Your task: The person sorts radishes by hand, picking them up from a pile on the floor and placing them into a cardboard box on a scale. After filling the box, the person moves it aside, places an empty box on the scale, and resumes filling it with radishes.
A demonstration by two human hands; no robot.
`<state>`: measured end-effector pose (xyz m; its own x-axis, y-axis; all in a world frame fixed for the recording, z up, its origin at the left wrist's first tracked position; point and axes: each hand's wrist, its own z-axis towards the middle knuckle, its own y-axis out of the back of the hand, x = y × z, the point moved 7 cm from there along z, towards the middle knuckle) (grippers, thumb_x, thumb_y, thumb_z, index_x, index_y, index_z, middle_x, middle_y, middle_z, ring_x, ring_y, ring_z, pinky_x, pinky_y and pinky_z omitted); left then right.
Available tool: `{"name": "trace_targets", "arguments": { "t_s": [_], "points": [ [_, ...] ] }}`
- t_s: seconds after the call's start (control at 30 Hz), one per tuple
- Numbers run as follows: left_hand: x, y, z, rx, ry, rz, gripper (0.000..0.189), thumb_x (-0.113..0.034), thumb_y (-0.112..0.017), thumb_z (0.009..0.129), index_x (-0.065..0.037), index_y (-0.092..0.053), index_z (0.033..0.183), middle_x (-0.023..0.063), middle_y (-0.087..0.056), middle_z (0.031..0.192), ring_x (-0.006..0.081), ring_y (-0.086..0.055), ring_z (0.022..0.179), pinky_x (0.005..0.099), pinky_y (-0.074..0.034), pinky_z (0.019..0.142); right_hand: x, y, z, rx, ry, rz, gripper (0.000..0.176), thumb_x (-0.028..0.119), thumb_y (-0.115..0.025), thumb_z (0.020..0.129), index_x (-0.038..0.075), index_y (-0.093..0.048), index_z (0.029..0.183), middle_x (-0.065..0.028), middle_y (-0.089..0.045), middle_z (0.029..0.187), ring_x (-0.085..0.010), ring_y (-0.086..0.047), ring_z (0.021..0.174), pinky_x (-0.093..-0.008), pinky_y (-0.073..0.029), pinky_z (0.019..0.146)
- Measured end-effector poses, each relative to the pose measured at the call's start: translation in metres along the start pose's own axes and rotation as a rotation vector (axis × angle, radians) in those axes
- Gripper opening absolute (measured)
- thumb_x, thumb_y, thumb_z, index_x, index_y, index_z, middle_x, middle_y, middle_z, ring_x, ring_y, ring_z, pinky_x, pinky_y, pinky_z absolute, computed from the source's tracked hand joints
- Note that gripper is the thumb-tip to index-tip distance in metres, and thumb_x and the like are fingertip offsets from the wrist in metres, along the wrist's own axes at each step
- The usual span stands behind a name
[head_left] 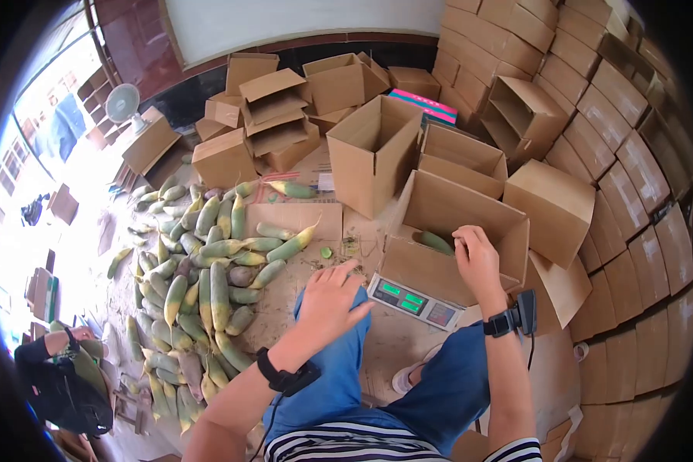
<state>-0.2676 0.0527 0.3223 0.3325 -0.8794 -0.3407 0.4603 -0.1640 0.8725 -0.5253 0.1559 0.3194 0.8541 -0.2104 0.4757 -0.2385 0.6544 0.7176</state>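
Our right hand (476,258) is at the open box (420,271) on the scale (413,302), fingers curled just beside one green shoot (436,242) lying inside. We cannot tell whether they are grasping it or have let go. Left hand (329,302) lies flat on our knee, fingers released. Box is nearly bare. Heap of shoots (208,285) is at nine o'clock, on the floor.

Dozens of long green-yellow tapered shoots (208,285) on the floor plus one boxed, about ten open brown cardboard boxes (373,150), one grey digital scale (412,302), one white fan (123,104), two black wristbands (285,377).
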Motion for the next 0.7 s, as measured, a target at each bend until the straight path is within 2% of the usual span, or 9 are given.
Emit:
{"name": "trace_targets", "arguments": {
  "t_s": [0.1,0.23,0.4,0.57,0.6,0.67,0.7],
  "points": [
    [-0.002,-0.004,0.001,0.001,-0.001,-0.003,0.042,-0.035,-0.071,0.08,-0.005,-0.063,0.11,0.0146,-0.056,0.129,0.0315,-0.055,0.115,0.0454,-0.04,0.1,0.029,-0.006,-0.006,0.012,0.191,0.026,0.012,0.006,-0.061,0.087,0.008,-0.064,0.099,-0.0106,-0.064,0.103,-0.0347,-0.065,0.086,-0.0422,-0.054,0.073],
    [0.0,-0.004,0.001,0.027,-0.002,-0.009,0.043,-0.035,-0.07,0.081,-0.005,-0.062,0.111,0.0135,-0.058,0.126,0.0309,-0.056,0.115,0.0455,-0.04,0.101,0.04,-0.012,-0.017,0.173,0.205,0.025,0.012,0.006,-0.062,0.086,0.009,-0.066,0.097,-0.0106,-0.064,0.1,-0.0347,-0.065,0.081,-0.042,-0.054,0.071],
    [0.007,-0.002,-0.003,0.013,-0.006,0.0,0.043,-0.036,-0.07,0.081,-0.006,-0.062,0.11,0.0118,-0.06,0.123,0.0297,-0.056,0.114,0.0457,-0.041,0.1,0.034,-0.008,-0.028,0.272,0.148,0.017,0.01,0.01,-0.061,0.087,0.008,-0.065,0.096,-0.012,-0.064,0.096,-0.0348,-0.065,0.081,-0.0427,-0.054,0.071],
    [0.004,0.004,-0.002,0.004,-0.027,0.013,0.043,-0.036,-0.07,0.082,-0.005,-0.061,0.11,0.0113,-0.061,0.119,0.0298,-0.056,0.113,0.0444,-0.042,0.099,0.027,-0.037,-0.046,0.404,0.192,-0.068,0.01,0.016,-0.057,0.091,0.009,-0.064,0.094,-0.0114,-0.065,0.093,-0.0346,-0.065,0.083,-0.0432,-0.054,0.071],
    [0.004,0.009,-0.003,-0.056,-0.037,-0.077,0.041,-0.034,-0.069,0.083,-0.004,-0.061,0.109,0.0125,-0.061,0.118,0.031,-0.057,0.112,0.0441,-0.043,0.098,0.027,-0.042,-0.049,0.401,0.19,-0.067,0.01,0.016,-0.057,0.091,0.009,-0.064,0.094,-0.0114,-0.065,0.093,-0.0346,-0.065,0.083,-0.0432,-0.054,0.071],
    [0.014,0.013,-0.004,-0.114,-0.052,-0.167,0.038,-0.032,-0.068,0.085,-0.003,-0.06,0.109,0.0137,-0.06,0.117,0.0322,-0.057,0.11,0.0437,-0.044,0.097,0.015,-0.063,-0.062,0.622,0.111,-0.282,0.014,0.019,-0.058,0.09,0.007,-0.065,0.094,-0.0131,-0.067,0.094,-0.0343,-0.066,0.087,-0.0437,-0.054,0.074],
    [0.049,0.015,-0.007,-0.212,0.117,-0.311,0.038,-0.032,-0.067,0.086,-0.005,-0.06,0.112,0.0149,-0.06,0.12,0.0338,-0.058,0.109,0.0428,-0.046,0.096,0.012,-0.067,-0.064,0.615,0.107,-0.276,0.014,0.019,-0.058,0.09,0.007,-0.065,0.094,-0.0131,-0.067,0.094,-0.0343,-0.066,0.087,-0.0437,-0.054,0.074]
  ]
}}
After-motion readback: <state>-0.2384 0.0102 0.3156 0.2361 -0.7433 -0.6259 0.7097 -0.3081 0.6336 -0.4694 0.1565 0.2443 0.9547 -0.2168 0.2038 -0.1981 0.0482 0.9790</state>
